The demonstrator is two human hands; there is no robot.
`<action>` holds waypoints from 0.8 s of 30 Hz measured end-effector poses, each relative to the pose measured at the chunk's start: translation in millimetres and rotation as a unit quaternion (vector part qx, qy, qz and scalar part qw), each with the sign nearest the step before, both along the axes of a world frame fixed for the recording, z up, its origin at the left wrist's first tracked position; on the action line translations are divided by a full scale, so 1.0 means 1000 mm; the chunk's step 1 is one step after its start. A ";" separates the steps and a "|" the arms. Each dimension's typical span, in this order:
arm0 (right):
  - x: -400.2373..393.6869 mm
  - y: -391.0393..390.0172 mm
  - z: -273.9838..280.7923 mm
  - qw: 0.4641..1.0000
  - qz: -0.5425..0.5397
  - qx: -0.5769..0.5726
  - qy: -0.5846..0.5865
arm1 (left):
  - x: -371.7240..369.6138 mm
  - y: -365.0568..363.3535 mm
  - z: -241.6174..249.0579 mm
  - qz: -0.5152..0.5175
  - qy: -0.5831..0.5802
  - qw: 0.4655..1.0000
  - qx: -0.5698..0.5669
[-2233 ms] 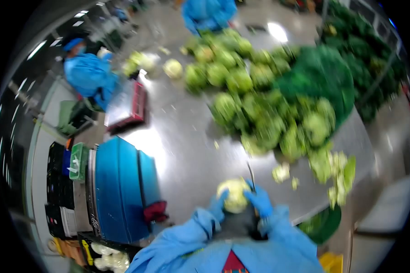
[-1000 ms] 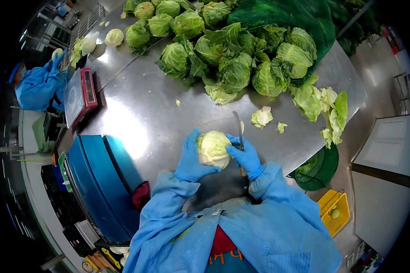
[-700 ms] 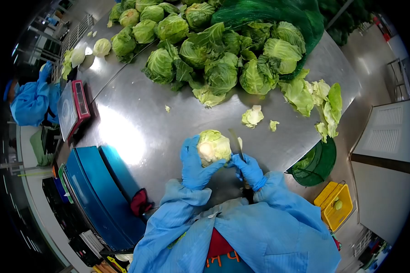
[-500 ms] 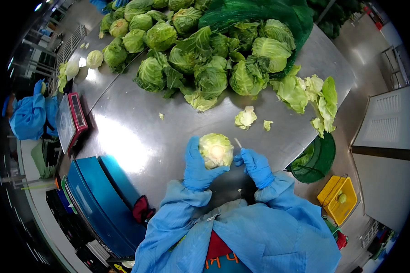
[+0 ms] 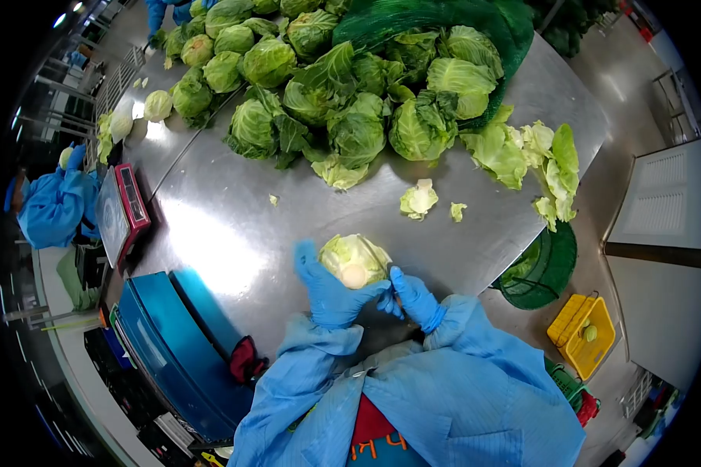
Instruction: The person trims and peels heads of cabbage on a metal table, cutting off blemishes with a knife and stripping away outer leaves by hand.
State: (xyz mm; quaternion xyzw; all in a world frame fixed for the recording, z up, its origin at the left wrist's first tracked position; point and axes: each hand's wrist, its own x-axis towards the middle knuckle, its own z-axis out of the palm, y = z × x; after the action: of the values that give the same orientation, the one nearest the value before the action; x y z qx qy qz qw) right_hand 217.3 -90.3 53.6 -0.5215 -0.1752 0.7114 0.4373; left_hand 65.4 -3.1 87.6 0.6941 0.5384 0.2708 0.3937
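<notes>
A trimmed pale cabbage rests in my left hand, its cut stem facing me. Blue gloves cover both hands. The left thumb lies along the near side of the cabbage, and the fingers pass round its left side. My right hand is closed around a small knife, whose thin blade lies against the right side of the cabbage. Most of the knife's handle is hidden by the fingers. Beyond the cabbage, a cut stem piece with leaf and a leaf scrap lie on the steel table.
Many cabbages and a green net cover the table's far side. Loose leaves lie at right, above a green basket and a yellow crate. At left are a red scale, blue bins and a co-worker.
The cabbage has turned and shifted slightly left and down in my left hand. My right hand has moved left and down, bringing the blade from beside the cabbage against it.
</notes>
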 end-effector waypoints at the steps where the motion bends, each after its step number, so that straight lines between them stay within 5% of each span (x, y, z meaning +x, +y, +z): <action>1: 0.004 0.002 0.002 0.999 -0.011 0.022 -0.040 | -0.002 0.001 -0.001 -0.006 -0.065 0.994 -0.084; 4: 0.014 0.015 0.008 0.950 0.015 0.139 -0.280 | -0.008 0.001 -0.007 -0.028 0.057 0.998 0.010; 6: 0.022 0.021 0.017 0.818 0.107 0.219 -0.521 | -0.013 0.007 -0.019 -0.059 0.060 0.996 0.042; 13: 0.030 0.037 0.000 0.760 0.220 0.326 -0.518 | -0.022 0.012 -0.030 -0.052 -0.013 0.998 -0.029; 19: 0.031 0.045 -0.001 0.731 0.209 0.311 -0.571 | -0.024 0.025 -0.028 -0.100 -0.014 0.992 -0.074; 24: 0.031 0.053 -0.008 0.760 0.197 0.262 -0.562 | -0.013 0.026 -0.030 -0.073 0.040 0.995 -0.047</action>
State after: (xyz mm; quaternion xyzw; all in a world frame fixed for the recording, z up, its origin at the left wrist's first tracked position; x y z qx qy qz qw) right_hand 248.1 -37.4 45.8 -0.6466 -0.6679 0.2875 0.2304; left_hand 52.3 22.8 58.0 0.7224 0.5137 0.1876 0.4231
